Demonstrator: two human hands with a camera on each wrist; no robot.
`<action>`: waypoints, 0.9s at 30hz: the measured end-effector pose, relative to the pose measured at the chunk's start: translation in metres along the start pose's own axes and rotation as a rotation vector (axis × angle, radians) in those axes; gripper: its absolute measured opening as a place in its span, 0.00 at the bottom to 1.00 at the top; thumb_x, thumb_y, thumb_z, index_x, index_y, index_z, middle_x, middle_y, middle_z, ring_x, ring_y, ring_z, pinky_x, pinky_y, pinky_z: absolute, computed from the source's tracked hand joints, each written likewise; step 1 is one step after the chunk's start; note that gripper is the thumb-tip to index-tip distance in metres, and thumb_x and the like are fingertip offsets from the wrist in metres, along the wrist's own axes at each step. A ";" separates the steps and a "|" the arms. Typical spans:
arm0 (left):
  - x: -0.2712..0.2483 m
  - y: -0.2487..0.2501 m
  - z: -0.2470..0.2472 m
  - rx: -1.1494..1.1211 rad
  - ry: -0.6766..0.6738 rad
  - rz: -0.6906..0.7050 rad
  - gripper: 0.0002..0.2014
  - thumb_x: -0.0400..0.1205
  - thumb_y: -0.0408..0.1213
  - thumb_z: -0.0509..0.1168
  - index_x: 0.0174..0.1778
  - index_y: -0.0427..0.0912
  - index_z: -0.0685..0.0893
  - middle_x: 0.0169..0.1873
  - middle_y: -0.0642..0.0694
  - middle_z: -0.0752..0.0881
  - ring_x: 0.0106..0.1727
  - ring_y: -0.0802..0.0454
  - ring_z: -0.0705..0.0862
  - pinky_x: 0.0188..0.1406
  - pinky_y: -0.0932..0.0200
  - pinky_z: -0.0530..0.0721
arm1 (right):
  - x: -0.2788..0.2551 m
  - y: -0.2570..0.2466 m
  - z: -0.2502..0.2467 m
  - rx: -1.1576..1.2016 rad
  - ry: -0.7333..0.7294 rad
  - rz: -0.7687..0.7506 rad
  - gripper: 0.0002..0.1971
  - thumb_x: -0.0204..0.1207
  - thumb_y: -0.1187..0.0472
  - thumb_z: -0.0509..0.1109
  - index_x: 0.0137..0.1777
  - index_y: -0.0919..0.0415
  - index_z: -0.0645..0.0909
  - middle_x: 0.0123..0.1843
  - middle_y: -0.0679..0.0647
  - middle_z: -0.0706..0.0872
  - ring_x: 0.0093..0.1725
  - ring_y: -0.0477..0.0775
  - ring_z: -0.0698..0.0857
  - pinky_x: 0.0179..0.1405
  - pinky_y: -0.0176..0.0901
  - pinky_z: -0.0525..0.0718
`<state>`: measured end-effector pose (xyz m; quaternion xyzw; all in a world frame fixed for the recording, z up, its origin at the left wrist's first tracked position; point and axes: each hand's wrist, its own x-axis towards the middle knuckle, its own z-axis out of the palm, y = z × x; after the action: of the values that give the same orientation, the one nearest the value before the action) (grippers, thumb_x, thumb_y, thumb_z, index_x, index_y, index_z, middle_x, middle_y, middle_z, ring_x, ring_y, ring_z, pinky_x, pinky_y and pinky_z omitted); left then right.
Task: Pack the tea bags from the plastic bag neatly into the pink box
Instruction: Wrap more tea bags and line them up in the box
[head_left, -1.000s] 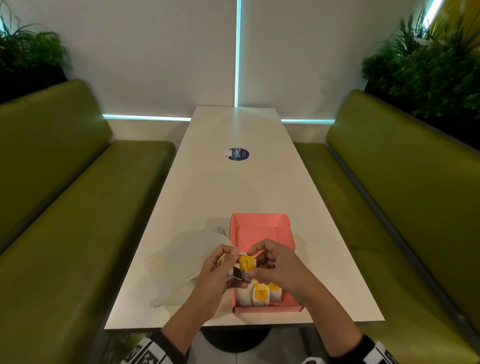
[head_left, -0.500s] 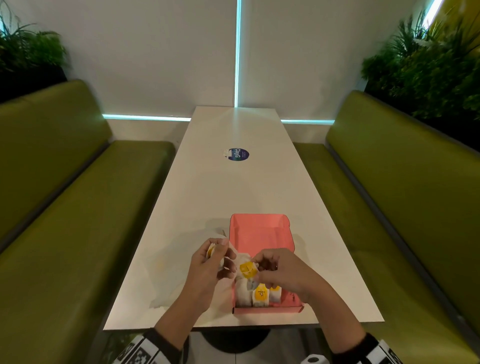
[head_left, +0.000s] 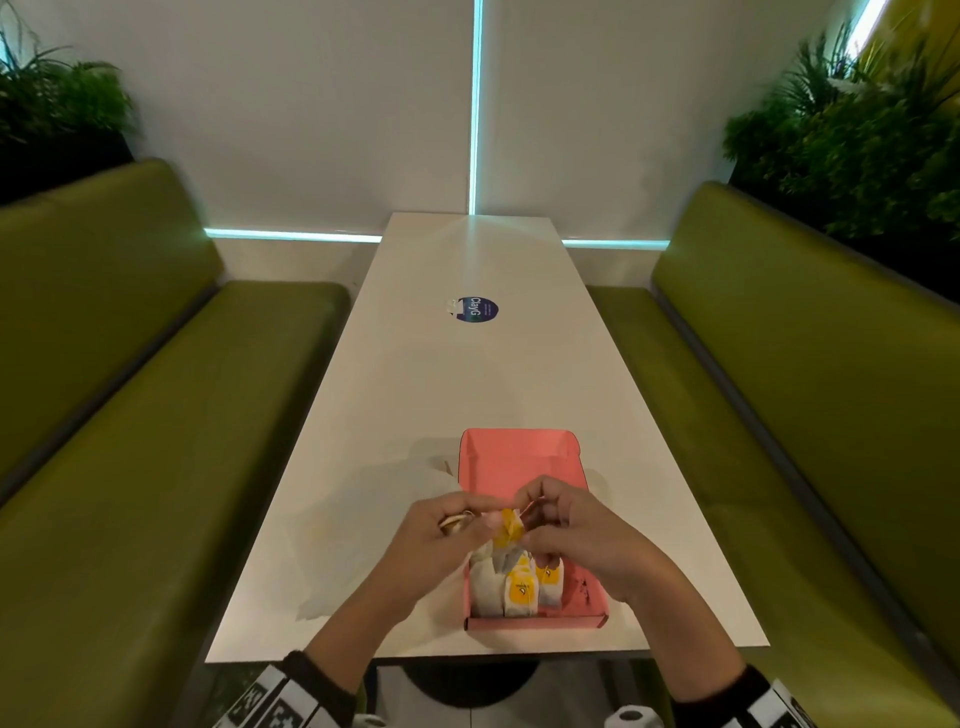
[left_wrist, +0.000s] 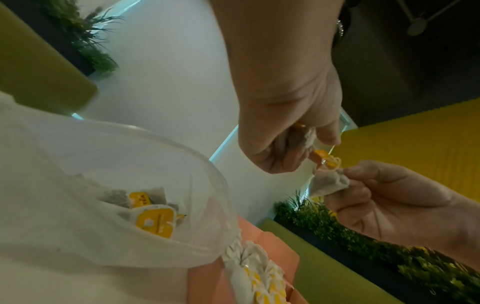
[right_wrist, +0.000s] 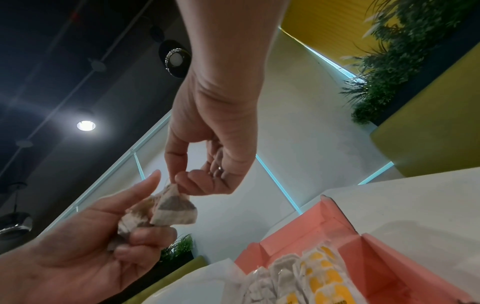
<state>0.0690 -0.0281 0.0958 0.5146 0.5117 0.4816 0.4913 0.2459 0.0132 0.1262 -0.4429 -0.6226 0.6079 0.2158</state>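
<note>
The left hand (head_left: 441, 535) and the right hand (head_left: 571, 525) meet just above the near end of the pink box (head_left: 524, 467), each with its fingers curled. The left hand pinches a crumpled tea bag (right_wrist: 135, 220) between thumb and fingers. The right hand pinches a second tea bag (right_wrist: 176, 209) at its top corner, thumb against forefinger, and this one hangs beside the first, touching it. A yellow tag (head_left: 506, 530) shows between the two hands, with thin string looped around it.

Below them, the box lies open on the white counter (head_left: 467, 374), lid flap folded back away from the person. A row of packed tea bags (head_left: 519, 590) with yellow tags stands against its near wall; the far part of the box is bare pink. Just left of the box lies the clear plastic bag (left_wrist: 103, 164), with loose tea bags (left_wrist: 153, 218) inside. Farther up the counter sits a round dark blue sticker (head_left: 477, 309). Green benches (head_left: 130, 415) run along both sides.
</note>
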 end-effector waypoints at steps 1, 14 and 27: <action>0.001 -0.001 0.001 0.059 0.020 0.014 0.03 0.77 0.36 0.70 0.41 0.46 0.89 0.28 0.53 0.86 0.32 0.58 0.82 0.35 0.68 0.79 | 0.000 -0.001 0.000 -0.015 0.002 0.003 0.13 0.71 0.77 0.67 0.49 0.60 0.79 0.34 0.51 0.83 0.26 0.46 0.78 0.30 0.37 0.78; 0.001 -0.007 0.010 0.122 0.171 0.088 0.03 0.77 0.38 0.70 0.40 0.46 0.89 0.35 0.55 0.88 0.37 0.66 0.83 0.39 0.74 0.78 | 0.001 -0.001 0.002 -0.269 0.172 -0.123 0.07 0.67 0.62 0.79 0.36 0.56 0.83 0.48 0.50 0.84 0.35 0.43 0.79 0.37 0.31 0.79; 0.002 -0.002 0.000 0.036 0.285 0.062 0.11 0.81 0.41 0.64 0.39 0.37 0.83 0.18 0.58 0.76 0.22 0.63 0.72 0.27 0.70 0.70 | 0.006 -0.015 -0.024 -0.551 0.356 -0.182 0.09 0.65 0.61 0.81 0.30 0.54 0.82 0.38 0.46 0.80 0.32 0.40 0.76 0.38 0.37 0.75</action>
<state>0.0687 -0.0258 0.0942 0.4651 0.5690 0.5555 0.3891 0.2575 0.0335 0.1431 -0.5263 -0.7530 0.3083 0.2467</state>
